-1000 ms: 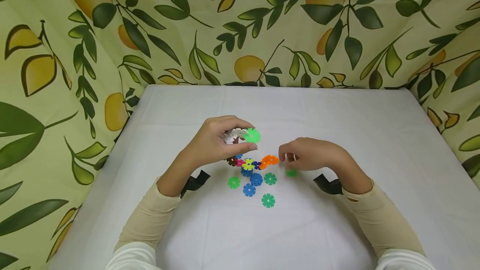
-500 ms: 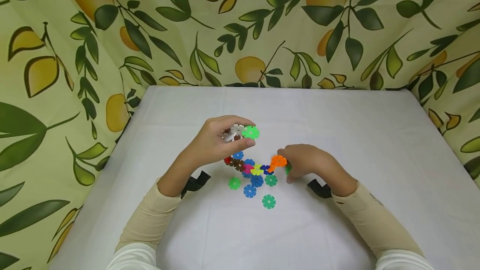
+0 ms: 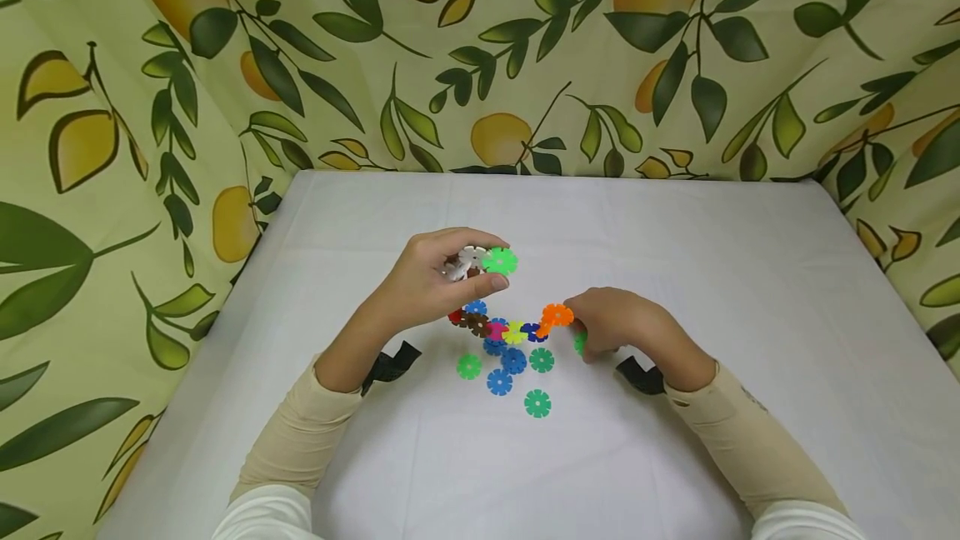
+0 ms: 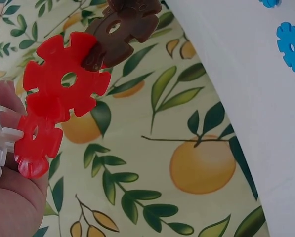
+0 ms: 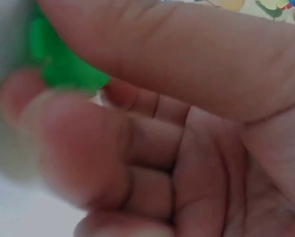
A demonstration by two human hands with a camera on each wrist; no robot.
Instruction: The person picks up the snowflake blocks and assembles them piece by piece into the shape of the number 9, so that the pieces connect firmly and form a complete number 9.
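Note:
My left hand [image 3: 427, 277] grips one end of a chain of slotted plastic building discs, between thumb and fingers. White discs [image 3: 472, 257] and a bright green disc [image 3: 500, 262] show at its fingertips. Red discs [image 4: 63, 79] and a brown disc [image 4: 122, 29] follow in the left wrist view. The chain hangs on through pink, a yellow disc [image 3: 514, 332] and dark blue to orange discs [image 3: 557, 315]. My right hand [image 3: 618, 323], low beside the orange end, pinches a loose green disc [image 5: 68, 64], which its fingers partly hide.
Loose blue discs [image 3: 499, 382], green discs [image 3: 537, 403] and a light green disc [image 3: 469, 367] lie on the white-covered table [image 3: 637, 457] below the chain. A leaf-patterned curtain [image 3: 495, 65] borders the table at the back and sides.
My right hand has come down and inward onto the green disc and taken hold of it. My left hand has risen slightly, and the chain's orange end has shifted right.

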